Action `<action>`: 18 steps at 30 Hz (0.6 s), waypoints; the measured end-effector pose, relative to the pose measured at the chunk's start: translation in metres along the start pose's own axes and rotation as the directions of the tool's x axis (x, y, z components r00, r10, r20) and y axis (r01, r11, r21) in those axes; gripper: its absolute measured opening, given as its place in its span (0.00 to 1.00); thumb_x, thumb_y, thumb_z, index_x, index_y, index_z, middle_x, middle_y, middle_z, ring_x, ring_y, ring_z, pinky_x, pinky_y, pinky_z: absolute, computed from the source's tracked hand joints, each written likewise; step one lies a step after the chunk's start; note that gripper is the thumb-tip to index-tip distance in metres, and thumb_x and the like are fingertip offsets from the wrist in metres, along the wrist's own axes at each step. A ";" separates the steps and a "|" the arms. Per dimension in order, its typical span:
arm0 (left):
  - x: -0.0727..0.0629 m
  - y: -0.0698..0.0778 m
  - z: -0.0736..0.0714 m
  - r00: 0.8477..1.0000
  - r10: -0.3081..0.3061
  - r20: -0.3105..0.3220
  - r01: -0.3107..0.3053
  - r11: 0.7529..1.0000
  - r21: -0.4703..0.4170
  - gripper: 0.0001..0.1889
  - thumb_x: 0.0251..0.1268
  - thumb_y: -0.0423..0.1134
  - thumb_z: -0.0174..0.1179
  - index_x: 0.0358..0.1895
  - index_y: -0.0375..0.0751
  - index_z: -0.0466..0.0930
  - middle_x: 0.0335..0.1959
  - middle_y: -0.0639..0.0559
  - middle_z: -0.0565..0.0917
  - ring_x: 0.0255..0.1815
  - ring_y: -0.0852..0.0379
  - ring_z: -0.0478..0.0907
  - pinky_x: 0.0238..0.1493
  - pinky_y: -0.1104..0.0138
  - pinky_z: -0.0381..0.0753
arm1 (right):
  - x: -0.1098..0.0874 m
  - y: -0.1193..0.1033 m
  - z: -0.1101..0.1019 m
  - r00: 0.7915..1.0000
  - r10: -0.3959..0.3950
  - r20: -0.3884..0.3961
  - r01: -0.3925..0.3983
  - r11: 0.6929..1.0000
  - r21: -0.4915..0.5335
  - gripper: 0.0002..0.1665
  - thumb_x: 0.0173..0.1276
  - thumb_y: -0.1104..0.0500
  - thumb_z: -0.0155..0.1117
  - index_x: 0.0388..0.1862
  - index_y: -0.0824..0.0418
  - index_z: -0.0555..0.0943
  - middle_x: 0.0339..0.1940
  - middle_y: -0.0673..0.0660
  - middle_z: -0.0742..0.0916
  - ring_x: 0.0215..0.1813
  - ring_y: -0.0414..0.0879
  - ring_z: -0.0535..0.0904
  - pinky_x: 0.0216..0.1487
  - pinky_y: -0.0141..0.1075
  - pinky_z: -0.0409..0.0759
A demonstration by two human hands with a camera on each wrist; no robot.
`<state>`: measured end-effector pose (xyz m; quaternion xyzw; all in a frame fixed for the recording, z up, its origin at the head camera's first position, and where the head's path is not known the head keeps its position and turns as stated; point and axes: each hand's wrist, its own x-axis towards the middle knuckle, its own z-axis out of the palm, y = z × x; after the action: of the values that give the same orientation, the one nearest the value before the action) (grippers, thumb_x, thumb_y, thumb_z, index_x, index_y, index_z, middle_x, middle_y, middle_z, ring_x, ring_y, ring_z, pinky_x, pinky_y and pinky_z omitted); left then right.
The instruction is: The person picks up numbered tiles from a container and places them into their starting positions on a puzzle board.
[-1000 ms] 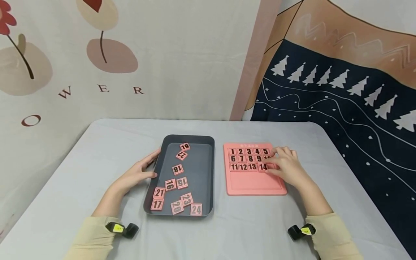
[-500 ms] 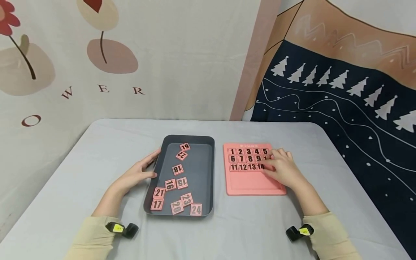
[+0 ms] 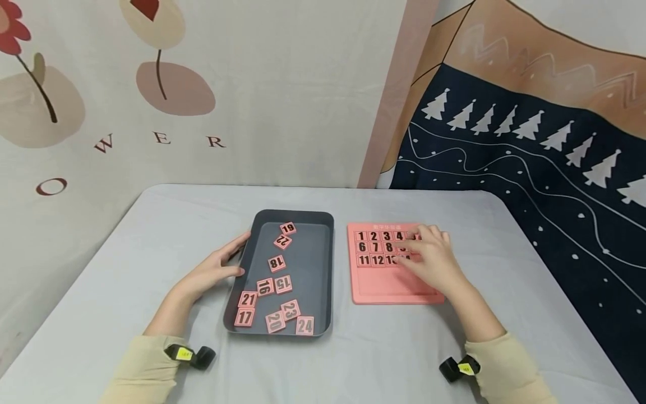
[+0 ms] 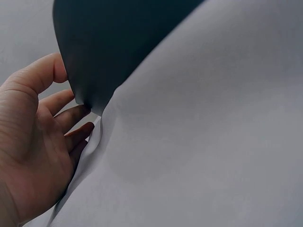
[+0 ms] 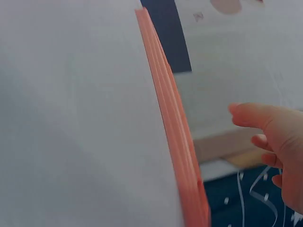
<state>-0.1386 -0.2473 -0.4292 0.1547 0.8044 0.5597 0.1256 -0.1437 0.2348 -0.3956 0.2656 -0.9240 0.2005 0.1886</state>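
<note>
My left hand (image 3: 216, 269) rests against the left side of a dark grey tray (image 3: 310, 252), fingers and thumb spread along its wall. In the left wrist view, that hand's (image 4: 40, 123) loosely bent fingertips touch the tray's edge (image 4: 90, 61). Several pink number tiles lie scattered in the tray, among them tile 18 (image 3: 276, 263) and tile 24 (image 3: 305, 325). My right hand (image 3: 433, 258) hovers over the right part of a pink number board (image 3: 388, 286), hiding some tiles; nothing shows between its fingers. The right wrist view shows this hand (image 5: 279, 137) apart from the board's edge (image 5: 173, 123).
Rows of tiles, such as tile 7 (image 3: 375, 247), fill the upper part of the board; its lower part is bare pink. A white cloth covers the table (image 3: 323, 370). Behind hang a pale printed curtain (image 3: 303, 112) and a dark tree-patterned one (image 3: 504, 163).
My right hand has moved left across the board, from its right edge to over the tiles in the fourth column. The left hand and the tray have stayed put.
</note>
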 end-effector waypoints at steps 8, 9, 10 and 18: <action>0.000 -0.001 0.000 1.000 0.015 0.005 -0.015 1.000 -0.007 0.44 0.58 0.33 0.61 0.77 0.44 0.49 0.76 0.42 0.49 0.75 0.39 0.40 0.68 0.39 0.40 | 0.020 -0.043 0.009 0.986 -0.165 0.017 0.162 0.982 0.095 0.17 0.50 0.55 0.78 0.41 0.52 0.89 0.40 0.49 0.76 0.48 0.50 0.67 0.46 0.47 0.59; 0.000 -0.001 0.000 1.000 0.017 0.005 -0.017 1.000 -0.009 0.44 0.58 0.33 0.61 0.77 0.44 0.49 0.76 0.42 0.49 0.75 0.39 0.40 0.68 0.40 0.40 | 0.023 -0.048 0.011 0.982 -0.189 0.027 0.186 0.978 0.099 0.18 0.50 0.55 0.78 0.42 0.51 0.89 0.41 0.49 0.76 0.48 0.49 0.67 0.47 0.47 0.60; 0.001 -0.002 0.000 1.000 0.019 0.005 -0.018 1.000 -0.011 0.44 0.58 0.33 0.61 0.77 0.44 0.49 0.76 0.42 0.49 0.75 0.39 0.40 0.68 0.40 0.40 | 0.026 -0.052 0.013 0.976 -0.215 0.038 0.210 0.972 0.104 0.18 0.50 0.55 0.78 0.43 0.50 0.88 0.41 0.49 0.76 0.48 0.49 0.67 0.48 0.47 0.60; 0.001 -0.002 0.000 1.000 0.025 0.004 -0.025 1.000 -0.010 0.44 0.57 0.32 0.61 0.77 0.43 0.49 0.76 0.41 0.49 0.75 0.40 0.40 0.68 0.40 0.40 | 0.063 -0.084 0.035 0.899 -0.406 0.164 0.376 0.908 0.183 0.18 0.55 0.53 0.75 0.47 0.45 0.87 0.47 0.50 0.76 0.52 0.47 0.67 0.56 0.45 0.61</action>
<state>-0.1396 -0.2474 -0.4312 0.1651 0.7993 0.5650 0.1210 -0.1540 0.1267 -0.3736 0.4778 -0.8484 0.1985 0.1118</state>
